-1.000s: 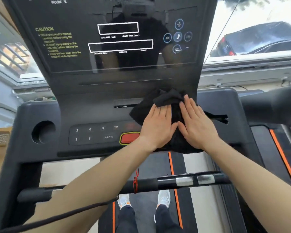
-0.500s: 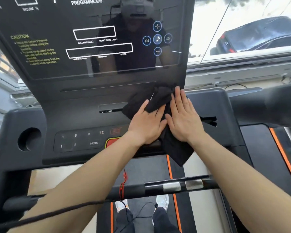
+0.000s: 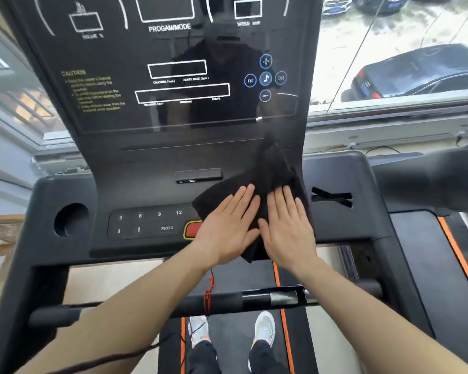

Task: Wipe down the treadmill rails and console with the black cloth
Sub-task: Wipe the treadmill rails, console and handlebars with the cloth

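The black cloth (image 3: 274,168) lies spread on the right part of the treadmill console (image 3: 146,163), below the dark display panel (image 3: 173,63). One corner of it reaches up along the panel's right edge. My left hand (image 3: 227,228) and my right hand (image 3: 287,228) lie side by side on it, palms flat, fingers straight, pressing it onto the console. Its lower edge hangs past the console's front lip. The left hand partly covers the red stop button (image 3: 192,229). The front handlebar (image 3: 146,306) crosses below my forearms.
A keypad (image 3: 149,221) and a round cup holder (image 3: 70,220) sit left of the hands. A thick right rail (image 3: 430,176) runs off to the right. A red safety cord (image 3: 208,292) hangs to the handlebar. My shoes (image 3: 265,327) stand on the belt. A window shows parked cars.
Both hands slid the cloth up and slightly left on the console, then spread it flatter. Its top corner now reaches higher up the panel's right edge.
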Available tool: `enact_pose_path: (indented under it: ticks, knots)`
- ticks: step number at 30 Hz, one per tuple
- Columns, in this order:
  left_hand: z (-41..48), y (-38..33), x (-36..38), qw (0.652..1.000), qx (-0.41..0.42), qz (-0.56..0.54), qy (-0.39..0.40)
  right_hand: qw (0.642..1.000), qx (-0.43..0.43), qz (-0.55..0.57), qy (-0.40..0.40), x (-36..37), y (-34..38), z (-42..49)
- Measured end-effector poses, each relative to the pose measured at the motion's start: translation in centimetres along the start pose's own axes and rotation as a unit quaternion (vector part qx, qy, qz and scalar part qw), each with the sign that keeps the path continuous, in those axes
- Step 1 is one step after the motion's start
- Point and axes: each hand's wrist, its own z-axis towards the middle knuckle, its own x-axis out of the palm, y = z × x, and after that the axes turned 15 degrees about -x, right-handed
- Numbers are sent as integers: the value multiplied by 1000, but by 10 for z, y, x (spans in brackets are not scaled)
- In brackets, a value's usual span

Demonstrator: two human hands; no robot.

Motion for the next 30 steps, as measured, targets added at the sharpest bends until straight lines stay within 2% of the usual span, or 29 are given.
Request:
enact_pose_path:
  ticks: [5,11,17,20,22,25,30]
  knots:
    - [-34,55,5,993,-120,-12,-10,994,-103,25,12,3,46,56]
    - [-35,37,4,985,-168,-33,-13,989,-142,26,18,2,29,47]
    - [-4,-17,2,993,-101,-50,-20,999,-31,-5,9,1,-17,-1]
    - [0,-25,3,997,-67,-37,-15,1000,24,-7,1,4,-15,-15]
    - [-9,-15,5,998,-49,-22,-17,1000,30,-1,0,6,-1,-17]
    - [-34,20,8,998,-66,-13,-20,999,-41,9,14,8,31,-5]
    - [-87,102,14,988,-155,-24,-15,982,-178,45,40,7,109,55]
